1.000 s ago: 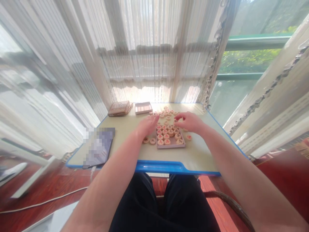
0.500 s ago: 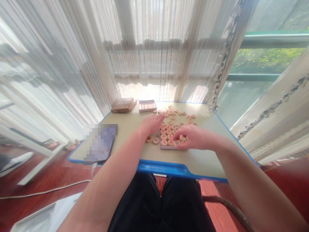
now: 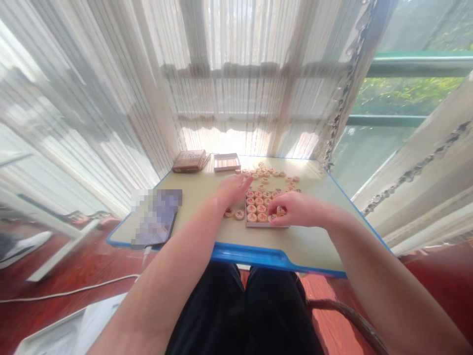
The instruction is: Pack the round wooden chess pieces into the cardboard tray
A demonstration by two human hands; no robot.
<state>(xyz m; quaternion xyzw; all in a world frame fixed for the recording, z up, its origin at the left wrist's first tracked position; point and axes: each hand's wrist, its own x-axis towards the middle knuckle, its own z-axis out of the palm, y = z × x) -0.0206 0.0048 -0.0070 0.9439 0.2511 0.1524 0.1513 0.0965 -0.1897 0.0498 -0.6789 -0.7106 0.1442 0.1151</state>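
A shallow box (image 3: 267,225) on the table holds rows of round wooden Chinese chess pieces (image 3: 261,209) with red or dark characters. Over its right part is my right hand (image 3: 291,207), fingers curled, thumb and forefinger around a dark-marked Chinese chess piece (image 3: 272,217) in the front row. The hand hides the pieces beneath it. My left hand (image 3: 233,188) is just left of the box with its fingers stretched out, close to the loose pieces. Two dark-marked Chinese chess pieces (image 3: 239,214) lie between my left forearm and the box.
Several loose pieces (image 3: 262,172) are scattered behind the box. A box lid or tray (image 3: 226,162) and a brown stacked box (image 3: 189,161) stand at the back left. A blurred tablet-like device (image 3: 164,217) with a white cable (image 3: 146,254) lies left. Blue edging (image 3: 251,255) rims the table (image 3: 314,251).
My right thumb and forefinger have closed a little around the front-row piece. The left hand stays nearly where it was, and the view has shifted slightly.
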